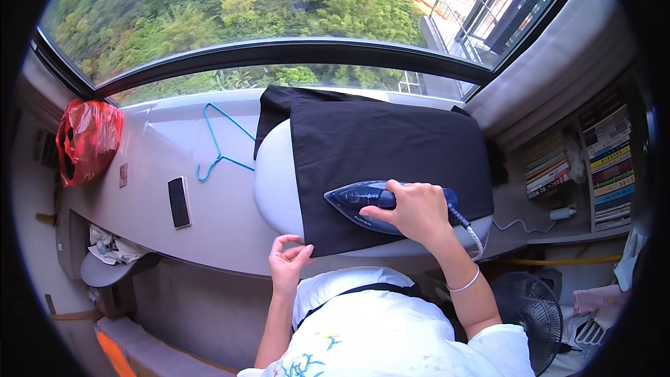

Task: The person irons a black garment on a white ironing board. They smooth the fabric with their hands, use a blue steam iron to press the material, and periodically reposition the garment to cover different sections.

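Observation:
My right hand (413, 207) grips the handle of a dark blue Supor steam iron (345, 204), its pointed tip facing left. The iron rests on a black cloth garment (382, 141) spread over a pale grey ironing board (275, 183). At the garment's near left corner, my left hand (289, 259) pinches the hem between thumb and fingers. Part of the black cloth hangs past the board's far left side. From the iron's heel, a braided cord (473, 235) runs down toward the board's near right edge.
Left of the board lie a turquoise clothes hanger (214, 141), a smartphone (179, 202) and a small card (123, 175) on the desk (149, 167). A red plastic bag (89, 139) stands far left. Bookshelves (589, 178) and a black fan (526, 319) are to the right. Behind is a window (293, 52).

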### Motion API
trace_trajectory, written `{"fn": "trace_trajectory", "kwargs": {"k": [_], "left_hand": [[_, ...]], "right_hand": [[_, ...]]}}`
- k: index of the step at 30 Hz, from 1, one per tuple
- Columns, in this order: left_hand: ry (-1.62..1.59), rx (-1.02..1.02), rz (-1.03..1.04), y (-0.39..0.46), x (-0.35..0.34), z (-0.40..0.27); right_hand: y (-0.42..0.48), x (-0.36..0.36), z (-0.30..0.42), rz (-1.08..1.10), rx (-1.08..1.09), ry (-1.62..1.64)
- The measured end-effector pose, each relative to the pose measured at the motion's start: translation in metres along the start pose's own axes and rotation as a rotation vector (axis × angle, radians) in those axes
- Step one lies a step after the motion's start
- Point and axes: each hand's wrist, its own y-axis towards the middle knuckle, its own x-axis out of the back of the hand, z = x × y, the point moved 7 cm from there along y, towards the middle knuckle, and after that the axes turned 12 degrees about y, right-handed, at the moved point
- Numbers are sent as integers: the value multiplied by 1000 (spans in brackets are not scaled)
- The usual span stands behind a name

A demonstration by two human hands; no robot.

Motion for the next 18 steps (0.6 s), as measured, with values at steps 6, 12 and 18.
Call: {"fn": "trace_trajectory", "kwargs": {"k": [6, 12, 18], "left_hand": [[43, -16, 24, -3, 4, 9], [31, 28, 32, -5, 4, 18], [28, 55, -30, -7, 8, 24]], "right_hand": [[3, -5, 15, 45, 49, 10], [3, -9, 28, 106, 107, 18], [1, -15, 38, 154, 213, -4]]}}
